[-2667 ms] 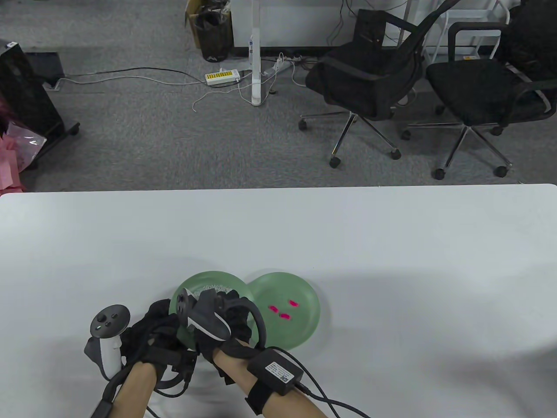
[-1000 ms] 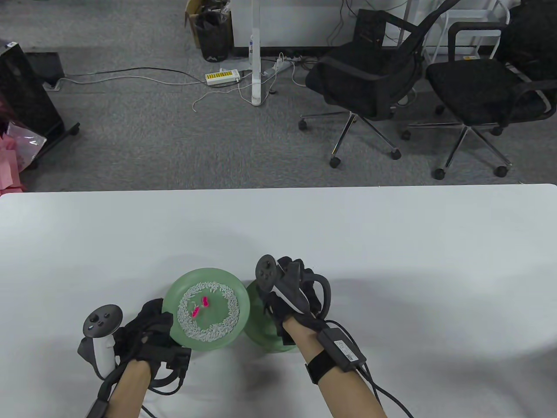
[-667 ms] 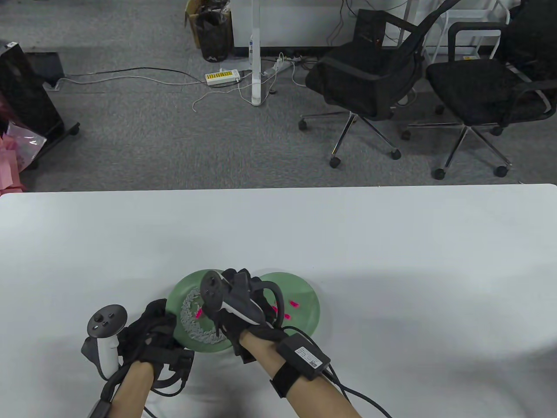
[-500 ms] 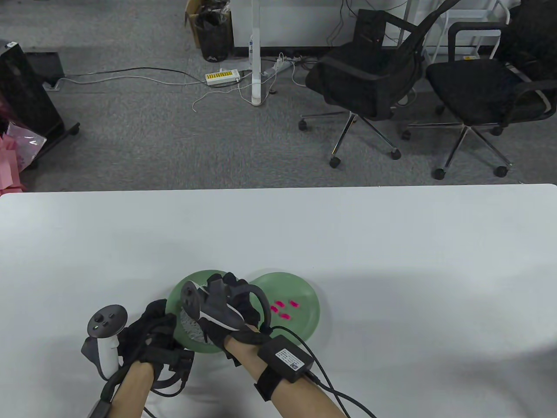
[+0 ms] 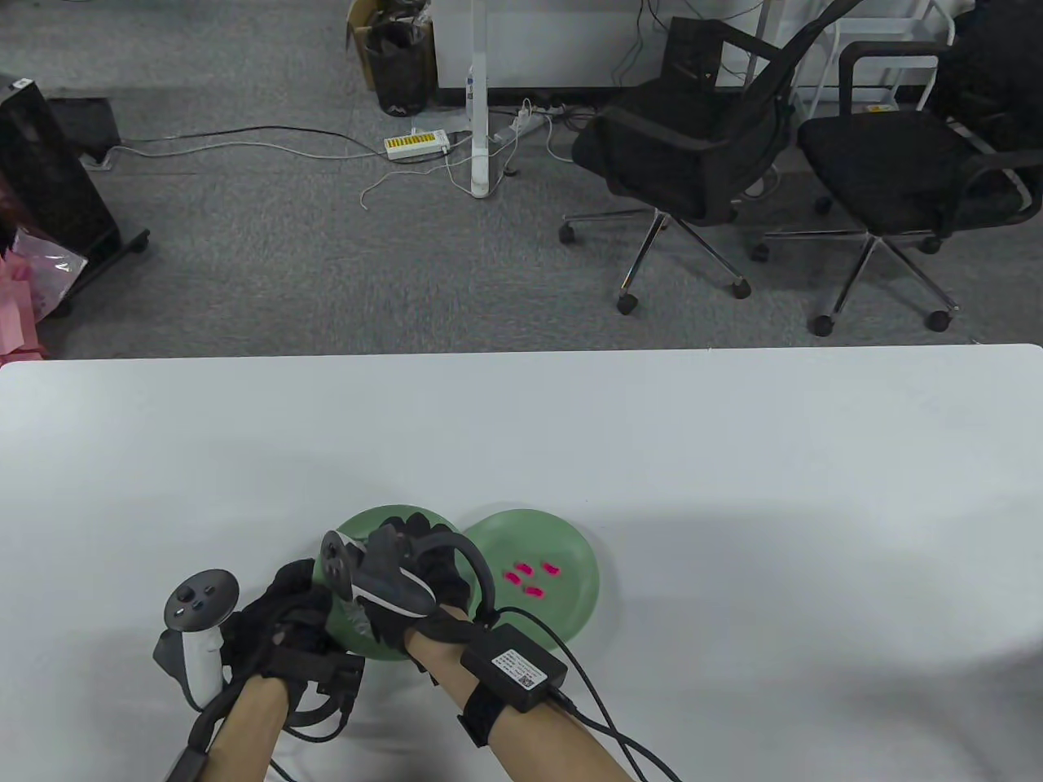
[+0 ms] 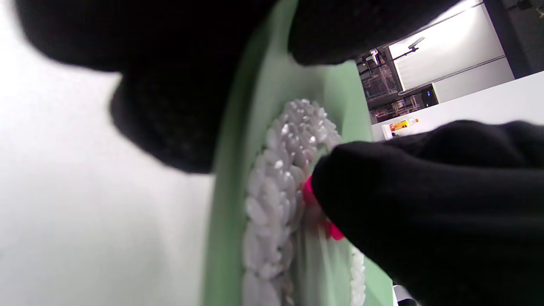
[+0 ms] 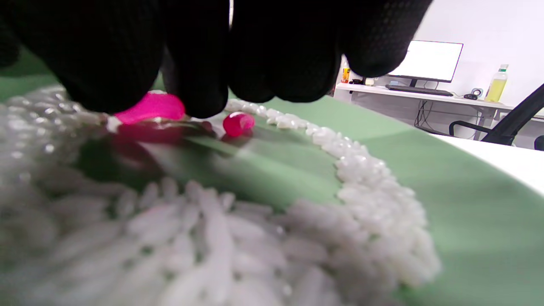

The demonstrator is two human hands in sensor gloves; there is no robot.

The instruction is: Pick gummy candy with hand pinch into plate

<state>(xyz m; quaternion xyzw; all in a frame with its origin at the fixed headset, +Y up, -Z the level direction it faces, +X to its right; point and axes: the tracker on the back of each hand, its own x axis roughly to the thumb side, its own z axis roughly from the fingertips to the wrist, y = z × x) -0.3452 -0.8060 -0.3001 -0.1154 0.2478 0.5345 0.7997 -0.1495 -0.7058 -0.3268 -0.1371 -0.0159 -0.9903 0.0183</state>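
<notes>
A green plate (image 5: 383, 518) with a ring of white rice holds two pink gummies. My right hand (image 5: 403, 570) hovers over it and hides its middle. In the right wrist view my right hand (image 7: 170, 102) pinches one pink gummy (image 7: 151, 108) at the plate's surface (image 7: 425, 178). The other gummy (image 7: 238, 122) lies just beside it. My left hand (image 5: 285, 615) grips the rice plate's near-left rim (image 6: 225, 212), with its fingers (image 6: 170, 119) on the outside. A second green plate (image 5: 570, 611) to the right holds several pink gummies (image 5: 530, 575).
The two plates touch near the table's front edge. A white table (image 5: 733, 456) stretches far and right of the plates. My right wrist's black box and cable (image 5: 513, 668) trail toward the front edge. Office chairs stand on the floor beyond.
My right hand left the right plate, moved left over the rice plate and came down onto a gummy. The right plate holds one more gummy than at first. My left hand stayed put.
</notes>
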